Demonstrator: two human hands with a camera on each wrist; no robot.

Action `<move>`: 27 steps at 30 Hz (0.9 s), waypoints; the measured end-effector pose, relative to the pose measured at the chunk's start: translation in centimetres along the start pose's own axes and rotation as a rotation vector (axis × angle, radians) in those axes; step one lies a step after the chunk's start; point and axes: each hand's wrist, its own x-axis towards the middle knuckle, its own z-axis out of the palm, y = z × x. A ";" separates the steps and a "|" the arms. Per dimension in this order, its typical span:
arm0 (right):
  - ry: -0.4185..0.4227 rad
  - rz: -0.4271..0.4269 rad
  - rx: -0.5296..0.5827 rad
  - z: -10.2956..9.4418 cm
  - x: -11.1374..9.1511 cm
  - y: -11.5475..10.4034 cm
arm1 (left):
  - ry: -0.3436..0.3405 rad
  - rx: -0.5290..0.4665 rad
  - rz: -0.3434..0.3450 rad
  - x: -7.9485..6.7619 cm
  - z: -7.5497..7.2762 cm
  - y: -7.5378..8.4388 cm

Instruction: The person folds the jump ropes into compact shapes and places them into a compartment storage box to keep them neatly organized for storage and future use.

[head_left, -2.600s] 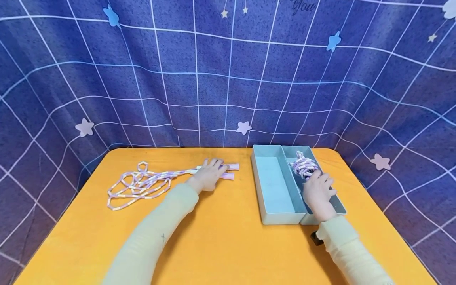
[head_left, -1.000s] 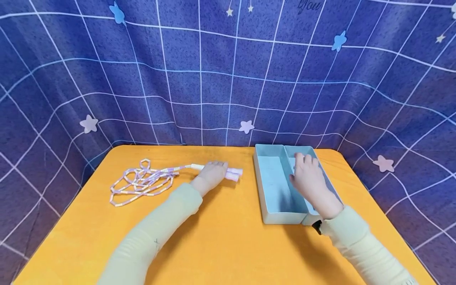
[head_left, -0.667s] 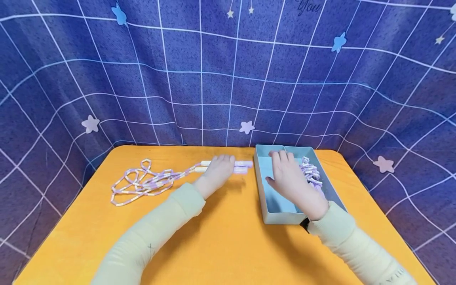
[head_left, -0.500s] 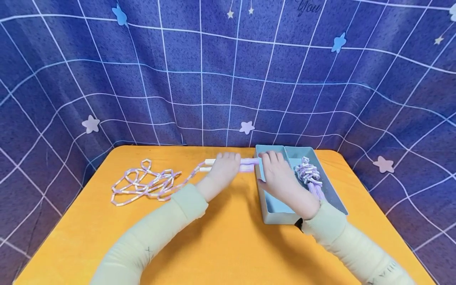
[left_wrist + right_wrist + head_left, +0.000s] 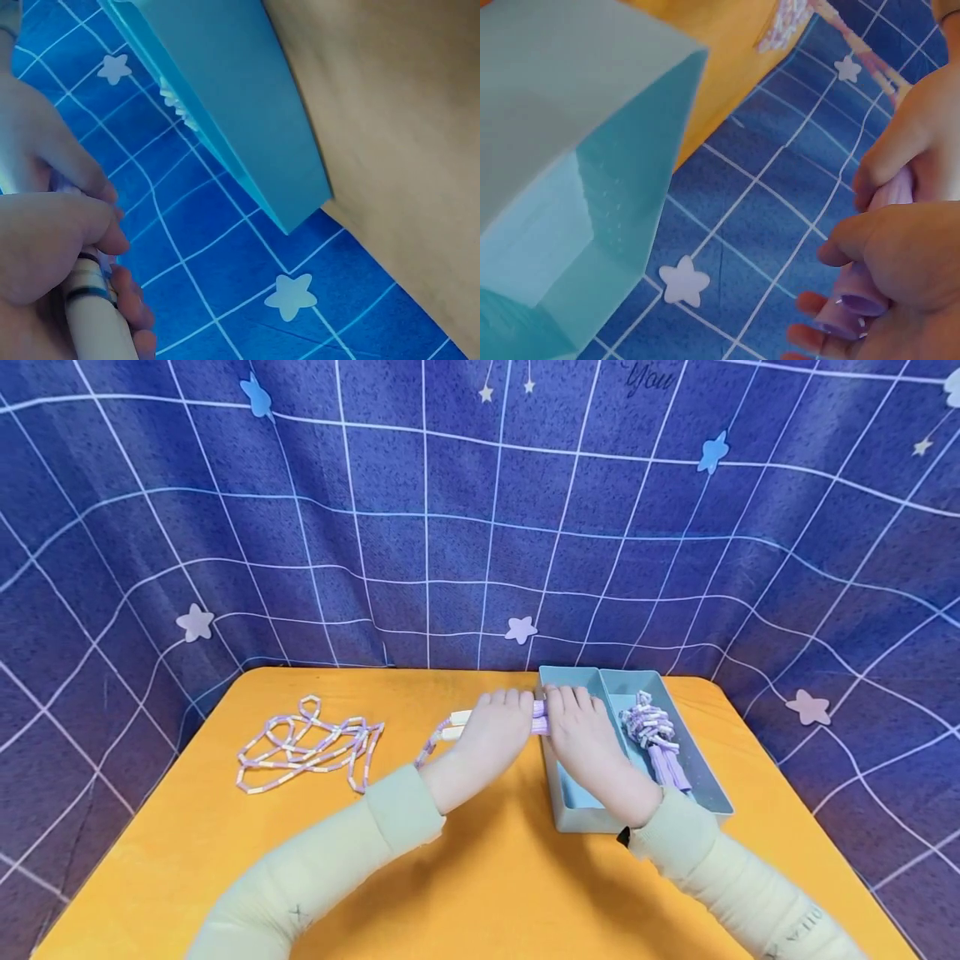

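A beaded jump rope in purple and white has two ridged purple handles (image 5: pixel 540 725) with white ends (image 5: pixel 452 732). My left hand (image 5: pixel 491 739) grips both handles together near the white ends. Close beside it, my right hand (image 5: pixel 585 731) has its fingers around the handles' purple ends; their hollow openings (image 5: pixel 861 292) show in the right wrist view. The handles are held up beside the left blue box (image 5: pixel 555 777). The beaded cord runs down behind my left hand, and its loops lie on the table at left. A bundled second jump rope (image 5: pixel 648 724) sits in the right box (image 5: pixel 708 768).
The two light-blue boxes stand side by side at the back right of the orange table (image 5: pixel 480 893). A dark blue curtain (image 5: pixel 465 552) with white grid lines and stars hangs behind and around the table.
My right hand let go of the bundled rope in the right box, moved left and took hold of the handles. My left hand lifted the handles and brought them right, drawing the cord along.
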 end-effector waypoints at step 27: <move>0.152 -0.084 -0.038 -2.1 -0.9 0.5 | 0.091 -0.199 -0.022 -2.8 -2.8 -2.1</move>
